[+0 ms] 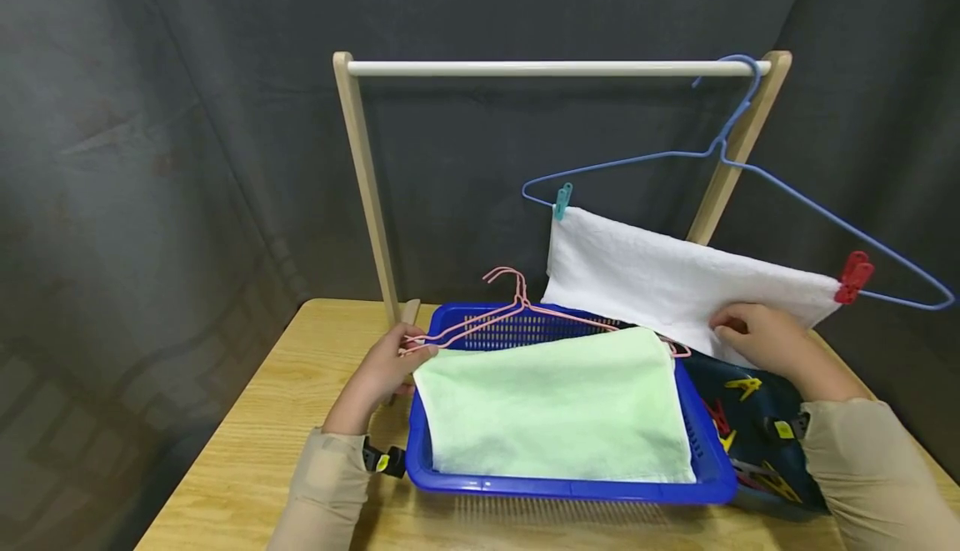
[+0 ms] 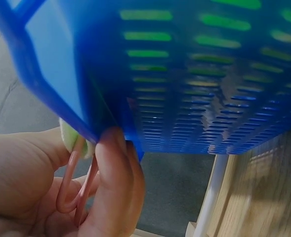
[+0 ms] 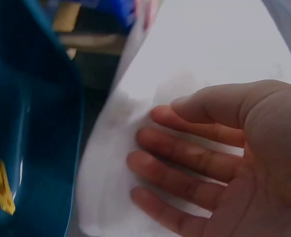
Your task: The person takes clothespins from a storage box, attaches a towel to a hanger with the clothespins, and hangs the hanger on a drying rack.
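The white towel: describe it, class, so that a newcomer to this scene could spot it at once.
In the head view, find the rack, then the blue hanger hooked near its right end. The white towel hangs from that hanger, a teal peg at one end and a red peg at the other. Unlike the pale green towel nearby, it is white.
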`<state>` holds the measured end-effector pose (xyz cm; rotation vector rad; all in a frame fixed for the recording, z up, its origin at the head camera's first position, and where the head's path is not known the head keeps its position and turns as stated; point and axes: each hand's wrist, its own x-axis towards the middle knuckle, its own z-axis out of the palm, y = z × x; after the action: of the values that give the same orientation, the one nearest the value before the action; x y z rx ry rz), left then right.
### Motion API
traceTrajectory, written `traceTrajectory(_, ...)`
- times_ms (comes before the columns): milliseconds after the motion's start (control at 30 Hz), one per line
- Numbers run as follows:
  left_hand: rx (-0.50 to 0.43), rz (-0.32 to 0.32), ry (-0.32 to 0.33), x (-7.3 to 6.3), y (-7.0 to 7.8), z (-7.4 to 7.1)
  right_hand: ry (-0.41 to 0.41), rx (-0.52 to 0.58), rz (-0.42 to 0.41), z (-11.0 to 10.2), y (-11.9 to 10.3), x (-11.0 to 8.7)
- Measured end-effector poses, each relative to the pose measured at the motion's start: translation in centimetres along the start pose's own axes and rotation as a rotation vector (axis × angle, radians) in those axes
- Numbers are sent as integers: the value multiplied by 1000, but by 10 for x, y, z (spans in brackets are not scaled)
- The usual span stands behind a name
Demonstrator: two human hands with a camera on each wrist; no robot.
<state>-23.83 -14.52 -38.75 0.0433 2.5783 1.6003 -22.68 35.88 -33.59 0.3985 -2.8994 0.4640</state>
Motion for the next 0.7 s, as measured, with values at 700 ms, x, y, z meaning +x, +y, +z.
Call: traceTrajectory(700, 6, -1, 5, 1, 0, -2, -87, -110, -64, 30, 27, 15)
